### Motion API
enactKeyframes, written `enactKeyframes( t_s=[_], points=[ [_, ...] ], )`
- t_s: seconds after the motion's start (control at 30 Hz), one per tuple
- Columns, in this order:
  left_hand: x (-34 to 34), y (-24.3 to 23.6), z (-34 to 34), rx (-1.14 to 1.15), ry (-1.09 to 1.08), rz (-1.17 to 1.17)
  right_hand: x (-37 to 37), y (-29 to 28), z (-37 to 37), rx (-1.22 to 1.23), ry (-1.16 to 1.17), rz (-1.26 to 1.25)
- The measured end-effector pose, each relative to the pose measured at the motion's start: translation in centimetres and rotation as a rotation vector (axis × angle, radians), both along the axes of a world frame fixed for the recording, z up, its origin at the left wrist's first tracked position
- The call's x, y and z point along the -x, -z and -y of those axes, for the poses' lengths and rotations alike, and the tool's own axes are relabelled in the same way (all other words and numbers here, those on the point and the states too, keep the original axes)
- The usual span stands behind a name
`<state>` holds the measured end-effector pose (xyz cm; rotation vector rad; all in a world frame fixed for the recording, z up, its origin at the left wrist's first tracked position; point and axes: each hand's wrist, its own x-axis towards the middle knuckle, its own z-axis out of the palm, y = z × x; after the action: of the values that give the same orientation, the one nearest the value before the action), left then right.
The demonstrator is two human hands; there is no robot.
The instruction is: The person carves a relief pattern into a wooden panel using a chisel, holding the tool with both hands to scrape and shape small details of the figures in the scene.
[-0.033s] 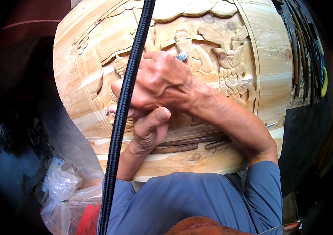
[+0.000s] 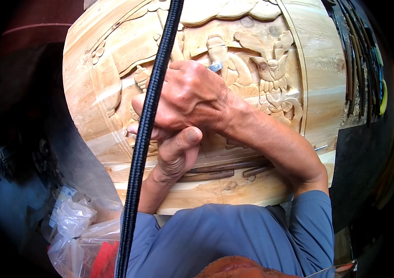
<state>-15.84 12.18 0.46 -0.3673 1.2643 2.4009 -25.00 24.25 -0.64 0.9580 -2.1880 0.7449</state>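
Note:
A large wooden panel (image 2: 319,69) carved in relief with figures, drapery and flowers lies before me. Over its middle, my right hand (image 2: 190,95) is closed in a fist. From beside its knuckles a short blue end (image 2: 215,67) of a tool juts out; the rest is hidden by the hand. My left hand (image 2: 178,148) sits just below and against the right one, its thumb raised along the heel of that hand. The left fingers are mostly hidden beneath the right hand and look curled. What they hold does not show.
Wooden-handled carving tools (image 2: 211,175) lie along the panel's near edge, partly under my right forearm. Many long tools (image 2: 356,55) are lined up at the far right. A clear plastic bag (image 2: 79,231) stands at lower left. A black braided cord (image 2: 148,111) crosses the view.

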Motion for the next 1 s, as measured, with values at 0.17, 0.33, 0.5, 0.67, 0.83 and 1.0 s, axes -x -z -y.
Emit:
enactKeyframes(
  t_s=[0.17,0.33,0.5,0.67,0.83,1.0],
  points=[
    [0.4,-0.6,0.0,-0.14,0.007,0.038,0.0,-0.2,-0.1,0.02,-0.011,0.01],
    [0.2,-0.1,0.2,-0.046,0.051,0.037,0.1,-0.3,-0.2,0.038,-0.013,0.016],
    [0.2,-0.2,0.3,-0.188,0.023,0.055,0.1,0.1,-0.3,0.076,-0.005,0.007],
    [0.7,-0.4,0.2,-0.168,0.073,0.079,0.2,0.1,-0.3,0.099,-0.012,0.012],
    [0.6,-0.7,0.1,-0.146,0.079,0.071,0.1,-0.2,-0.4,0.094,-0.008,0.027],
    [0.7,-1.1,-0.3,-0.113,0.065,0.051,0.2,-0.4,-0.7,0.089,0.025,0.005]
  ],
)
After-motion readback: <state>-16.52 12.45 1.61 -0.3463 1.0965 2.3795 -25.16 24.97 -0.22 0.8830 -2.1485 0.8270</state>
